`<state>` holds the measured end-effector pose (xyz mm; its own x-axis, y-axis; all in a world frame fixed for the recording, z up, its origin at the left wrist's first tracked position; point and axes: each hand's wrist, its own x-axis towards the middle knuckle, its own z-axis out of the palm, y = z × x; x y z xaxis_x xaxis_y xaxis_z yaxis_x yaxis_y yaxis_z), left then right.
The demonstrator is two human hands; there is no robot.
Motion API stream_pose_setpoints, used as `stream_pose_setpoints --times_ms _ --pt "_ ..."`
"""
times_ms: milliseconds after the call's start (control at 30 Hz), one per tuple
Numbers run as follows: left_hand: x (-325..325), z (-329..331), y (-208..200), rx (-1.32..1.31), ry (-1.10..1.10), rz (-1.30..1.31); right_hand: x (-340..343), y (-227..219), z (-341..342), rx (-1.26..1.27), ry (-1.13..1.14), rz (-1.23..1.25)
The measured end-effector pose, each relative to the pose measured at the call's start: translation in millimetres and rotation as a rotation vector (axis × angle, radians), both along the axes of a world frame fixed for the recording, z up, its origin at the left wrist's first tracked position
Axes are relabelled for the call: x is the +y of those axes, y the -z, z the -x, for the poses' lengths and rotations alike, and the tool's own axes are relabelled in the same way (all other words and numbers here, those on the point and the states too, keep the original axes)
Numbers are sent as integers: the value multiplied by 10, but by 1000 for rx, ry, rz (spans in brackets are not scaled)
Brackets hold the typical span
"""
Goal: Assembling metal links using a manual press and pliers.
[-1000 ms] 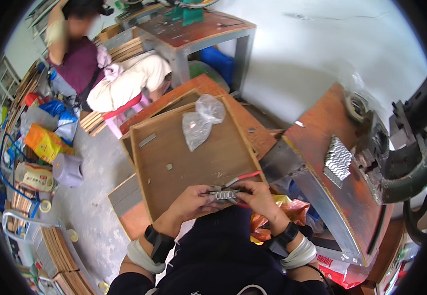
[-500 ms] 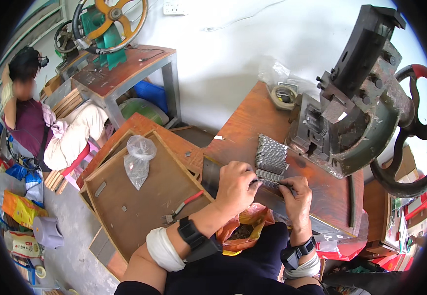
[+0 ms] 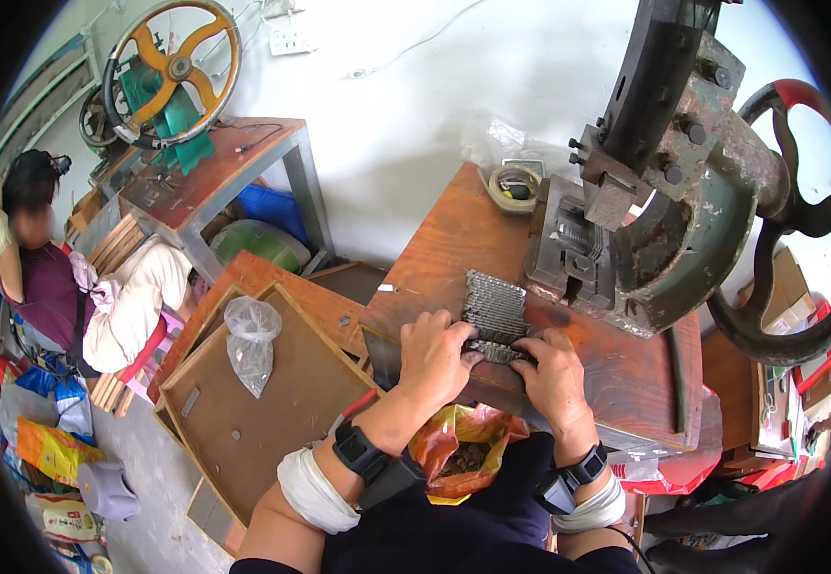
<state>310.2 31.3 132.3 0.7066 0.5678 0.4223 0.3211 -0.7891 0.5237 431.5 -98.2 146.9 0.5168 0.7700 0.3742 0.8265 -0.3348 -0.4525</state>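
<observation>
My left hand and my right hand grip opposite ends of a short row of small grey metal pieces, fingers closed on it. The row lies at the near edge of a larger block of similar ridged metal pieces. This block rests on the reddish-brown wooden bench top. Whether the row touches the block, I cannot tell. Below my hands, an open red and yellow plastic bag holds small brownish bits.
A heavy hand press with a dark wheel stands at the right. To the left is a shallow wooden tray with a clear plastic bag and red-handled pliers. A roll of tape lies behind the block. Another person sits far left.
The view has shifted, so the bench and press appear further left. My hands have brought the row flatter against the block's near side, with my right fingers now more over its end.
</observation>
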Motion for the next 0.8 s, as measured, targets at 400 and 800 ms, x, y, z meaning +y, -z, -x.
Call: stream_pose_setpoints --times_ms 400,800 --pt "29 -53 68 -244 -108 -57 119 184 -85 0 -43 -235" --pt "152 -340 145 -56 150 55 95 397 -277 272 -3 -269"
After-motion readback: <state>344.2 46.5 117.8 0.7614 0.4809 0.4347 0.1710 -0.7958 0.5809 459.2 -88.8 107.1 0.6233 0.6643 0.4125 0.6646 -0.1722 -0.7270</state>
